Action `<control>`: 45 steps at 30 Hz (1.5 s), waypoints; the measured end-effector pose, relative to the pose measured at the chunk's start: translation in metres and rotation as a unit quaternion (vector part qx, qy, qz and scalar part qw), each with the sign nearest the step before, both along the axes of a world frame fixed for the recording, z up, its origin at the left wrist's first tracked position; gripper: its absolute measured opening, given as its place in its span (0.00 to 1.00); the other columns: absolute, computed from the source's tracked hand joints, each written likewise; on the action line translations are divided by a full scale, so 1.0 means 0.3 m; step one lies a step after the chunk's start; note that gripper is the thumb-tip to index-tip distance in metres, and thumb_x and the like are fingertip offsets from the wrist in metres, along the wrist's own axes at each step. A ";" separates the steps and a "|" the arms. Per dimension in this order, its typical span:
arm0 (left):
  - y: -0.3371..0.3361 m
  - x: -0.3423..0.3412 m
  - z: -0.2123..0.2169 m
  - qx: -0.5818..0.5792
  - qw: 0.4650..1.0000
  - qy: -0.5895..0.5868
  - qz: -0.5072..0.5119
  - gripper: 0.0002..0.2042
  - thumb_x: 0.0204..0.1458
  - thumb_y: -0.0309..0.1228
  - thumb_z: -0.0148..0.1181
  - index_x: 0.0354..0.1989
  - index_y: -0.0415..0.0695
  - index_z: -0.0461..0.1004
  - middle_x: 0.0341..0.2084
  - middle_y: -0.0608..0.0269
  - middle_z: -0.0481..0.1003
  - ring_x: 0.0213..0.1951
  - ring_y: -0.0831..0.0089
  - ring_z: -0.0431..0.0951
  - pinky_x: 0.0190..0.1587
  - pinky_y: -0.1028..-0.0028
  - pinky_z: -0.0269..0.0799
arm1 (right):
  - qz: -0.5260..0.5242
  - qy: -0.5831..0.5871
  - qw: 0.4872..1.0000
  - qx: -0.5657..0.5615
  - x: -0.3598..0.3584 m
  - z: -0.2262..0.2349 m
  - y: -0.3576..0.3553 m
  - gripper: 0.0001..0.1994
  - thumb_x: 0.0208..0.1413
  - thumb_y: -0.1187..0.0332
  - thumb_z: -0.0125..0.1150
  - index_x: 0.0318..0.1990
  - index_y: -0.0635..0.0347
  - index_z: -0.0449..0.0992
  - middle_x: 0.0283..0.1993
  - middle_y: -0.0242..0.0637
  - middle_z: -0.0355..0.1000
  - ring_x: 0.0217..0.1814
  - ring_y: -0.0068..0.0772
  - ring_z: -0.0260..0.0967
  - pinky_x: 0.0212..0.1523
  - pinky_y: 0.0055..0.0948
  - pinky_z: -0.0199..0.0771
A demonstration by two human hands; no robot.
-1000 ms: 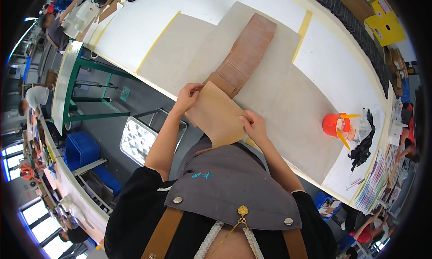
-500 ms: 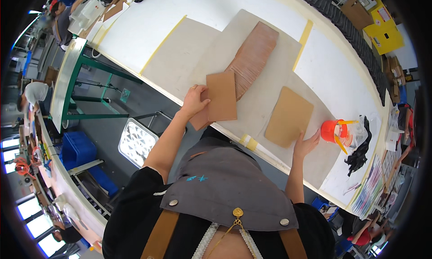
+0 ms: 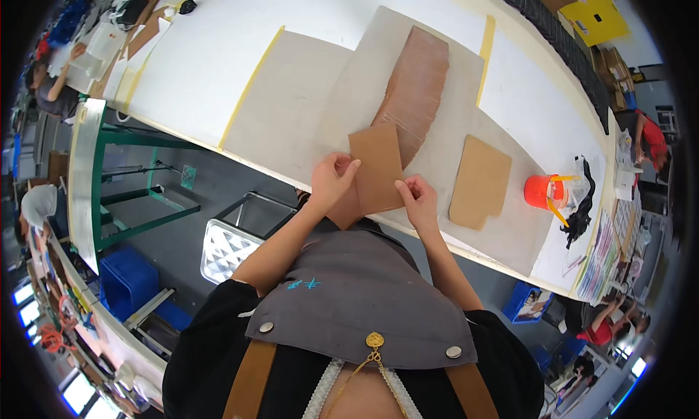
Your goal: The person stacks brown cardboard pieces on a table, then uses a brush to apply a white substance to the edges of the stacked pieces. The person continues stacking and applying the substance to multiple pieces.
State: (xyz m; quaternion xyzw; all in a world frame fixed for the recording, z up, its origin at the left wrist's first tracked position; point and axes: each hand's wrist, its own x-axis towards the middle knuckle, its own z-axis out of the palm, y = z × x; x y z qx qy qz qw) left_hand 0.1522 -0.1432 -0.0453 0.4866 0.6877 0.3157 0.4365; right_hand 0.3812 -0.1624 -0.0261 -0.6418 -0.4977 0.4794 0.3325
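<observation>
My left hand [image 3: 336, 180] grips the left edge of a brown rectangular leather-like panel [image 3: 377, 164] between thumb and fingers. At the panel's lower right edge, my right hand [image 3: 419, 200] pinches it with thumb and fingertips. A second brown piece [image 3: 345, 211] shows below it, at the table's near edge; whether the two are joined I cannot tell. Just beyond the panel lies a long fanned stack of brown pieces [image 3: 416, 91], its near end partly covered. To the right a tan panel [image 3: 480, 179] with a notched corner rests flat on the grey mat [image 3: 313, 91].
A red cup [image 3: 537, 192] with yellow-handled tools stands on the right, beside crumpled black plastic [image 3: 580, 219]. Yellow tape [image 3: 486, 58] marks the white table. On the floor at left are a stool [image 3: 227, 250], a green-framed stand [image 3: 149, 139] and a blue bin [image 3: 129, 277]. Other people work farther off.
My right hand has left the tan panel's near edge and come left to take hold of the brown panel. My left hand keeps its grip. The whole view has shifted slightly.
</observation>
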 end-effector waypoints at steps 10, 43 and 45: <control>-0.038 -0.116 -0.030 0.110 0.965 0.003 -0.236 0.22 0.54 0.30 0.65 0.58 0.44 0.69 0.45 0.47 0.75 0.45 0.47 0.77 0.48 0.55 0.73 | -0.107 -0.090 0.982 -0.129 -0.187 -0.047 -0.320 0.12 0.60 0.63 0.69 0.38 0.61 0.74 0.25 0.23 0.71 0.24 0.17 0.64 0.28 0.21 0.66; 0.240 -0.573 0.144 -0.024 0.892 -0.451 -0.003 0.38 0.55 0.30 0.68 0.72 0.39 0.55 0.63 0.53 0.69 0.63 0.65 0.69 0.65 0.65 0.66 | 0.084 0.117 0.989 -0.024 -0.720 0.256 0.403 0.41 0.57 0.73 0.68 0.74 0.66 0.48 0.69 0.51 0.61 0.67 0.41 0.63 0.66 0.37 0.67; 0.244 -0.721 0.127 0.021 0.896 -0.440 0.060 0.35 0.56 0.28 0.65 0.71 0.40 0.57 0.60 0.54 0.71 0.60 0.66 0.72 0.62 0.65 0.70 | 0.144 0.138 0.980 -0.006 -0.777 0.230 0.438 0.42 0.58 0.72 0.68 0.75 0.65 0.47 0.72 0.53 0.58 0.68 0.42 0.63 0.67 0.39 0.65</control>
